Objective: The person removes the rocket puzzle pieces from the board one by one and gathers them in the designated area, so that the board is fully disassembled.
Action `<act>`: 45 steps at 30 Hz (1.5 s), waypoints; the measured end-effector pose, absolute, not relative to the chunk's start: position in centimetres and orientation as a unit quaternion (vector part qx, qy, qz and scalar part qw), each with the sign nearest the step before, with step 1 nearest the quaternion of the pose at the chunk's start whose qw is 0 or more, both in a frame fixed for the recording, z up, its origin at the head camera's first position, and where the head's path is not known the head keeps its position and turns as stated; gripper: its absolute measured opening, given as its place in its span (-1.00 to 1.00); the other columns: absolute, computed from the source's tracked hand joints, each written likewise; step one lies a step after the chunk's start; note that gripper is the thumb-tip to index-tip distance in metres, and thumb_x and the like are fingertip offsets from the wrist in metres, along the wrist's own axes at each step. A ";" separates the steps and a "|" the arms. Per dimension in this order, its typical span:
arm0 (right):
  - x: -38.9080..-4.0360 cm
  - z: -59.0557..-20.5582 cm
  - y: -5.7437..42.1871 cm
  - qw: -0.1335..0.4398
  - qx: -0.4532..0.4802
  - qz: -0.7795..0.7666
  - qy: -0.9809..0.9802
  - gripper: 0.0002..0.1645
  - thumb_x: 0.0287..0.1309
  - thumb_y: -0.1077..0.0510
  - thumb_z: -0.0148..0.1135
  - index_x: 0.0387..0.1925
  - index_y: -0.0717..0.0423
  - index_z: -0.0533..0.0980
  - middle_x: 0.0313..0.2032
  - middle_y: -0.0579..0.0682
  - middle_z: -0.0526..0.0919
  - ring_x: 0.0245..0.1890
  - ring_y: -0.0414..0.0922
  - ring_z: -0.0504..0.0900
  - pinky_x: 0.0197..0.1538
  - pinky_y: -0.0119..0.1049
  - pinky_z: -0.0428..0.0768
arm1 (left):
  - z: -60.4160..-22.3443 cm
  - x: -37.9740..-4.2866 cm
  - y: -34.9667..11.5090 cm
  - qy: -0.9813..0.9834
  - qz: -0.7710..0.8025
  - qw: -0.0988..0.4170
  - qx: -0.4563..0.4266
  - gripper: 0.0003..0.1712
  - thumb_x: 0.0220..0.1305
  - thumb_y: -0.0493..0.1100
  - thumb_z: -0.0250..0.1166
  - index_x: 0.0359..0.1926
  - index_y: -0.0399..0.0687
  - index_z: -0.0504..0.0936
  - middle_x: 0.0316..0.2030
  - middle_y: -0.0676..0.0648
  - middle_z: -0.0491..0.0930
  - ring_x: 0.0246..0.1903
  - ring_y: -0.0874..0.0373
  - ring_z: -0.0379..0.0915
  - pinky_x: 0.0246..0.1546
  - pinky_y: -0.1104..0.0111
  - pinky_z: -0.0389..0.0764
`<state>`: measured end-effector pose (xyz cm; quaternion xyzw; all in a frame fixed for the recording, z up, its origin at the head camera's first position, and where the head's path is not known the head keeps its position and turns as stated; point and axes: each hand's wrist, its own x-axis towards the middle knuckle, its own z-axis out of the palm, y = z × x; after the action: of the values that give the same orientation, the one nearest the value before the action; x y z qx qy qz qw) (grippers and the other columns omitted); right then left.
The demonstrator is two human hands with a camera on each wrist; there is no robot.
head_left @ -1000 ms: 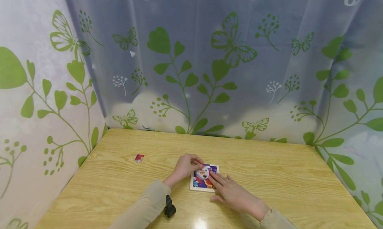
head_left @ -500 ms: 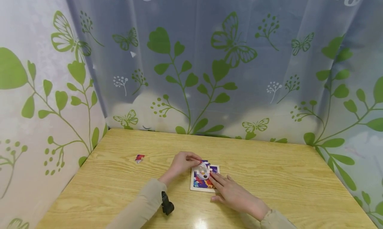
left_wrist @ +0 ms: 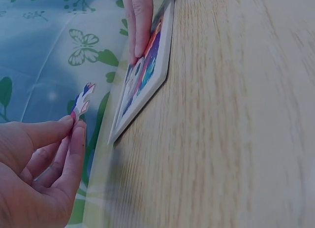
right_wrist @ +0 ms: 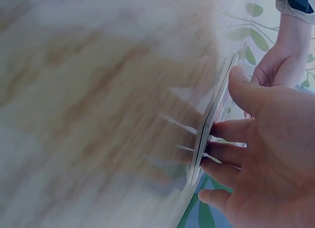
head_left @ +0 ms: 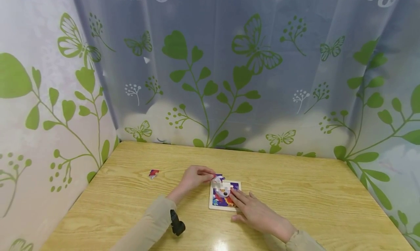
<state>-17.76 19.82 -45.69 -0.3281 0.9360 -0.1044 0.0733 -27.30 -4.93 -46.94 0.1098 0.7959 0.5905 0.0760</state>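
Between thumb and fingertips, my left hand (head_left: 193, 178) pinches a purple-and-white jigsaw piece (head_left: 218, 178). In the left wrist view that piece (left_wrist: 81, 105) is raised off the table, tilted, beside the puzzle. The square jigsaw puzzle (head_left: 224, 208) lies flat in a pale frame, showing a white cartoon face on purple and orange. A gap shows in its upper part, where the pale base is bare. My right hand (head_left: 257, 212) rests its straight fingers on the puzzle's right side, covering part of the picture. The right wrist view shows its fingers (right_wrist: 229, 154) at the frame's edge.
One loose red-and-purple jigsaw piece (head_left: 153, 174) lies on the wooden table (head_left: 295, 185), left of the puzzle. A curtain (head_left: 210, 68) with green leaves and butterflies hangs behind the table and along both sides. A black camera (head_left: 177, 223) is strapped to the left wrist.
My left hand has drawn the pinched piece up and leftward out of the puzzle's upper part, uncovering pale base there. The right hand stays in place.
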 end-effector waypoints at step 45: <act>-17.7 -45.7 19.8 0.050 -0.345 -0.108 0.931 -0.15 0.45 -0.19 0.08 0.48 0.32 0.21 0.49 0.29 0.20 0.45 0.21 0.26 0.40 0.26 0.24 | -47.0 -27.6 -13.2 0.823 0.567 0.009 0.016 -0.84 0.34 -0.29 0.36 -0.13 -0.30 0.76 -0.23 -0.18 0.75 -0.26 0.04 0.70 -0.20 0.29 0.72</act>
<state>-17.67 19.82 -45.71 -0.3450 0.9310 -0.1084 0.0497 -27.63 -13.17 -47.04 0.0163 0.8235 0.5671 0.0090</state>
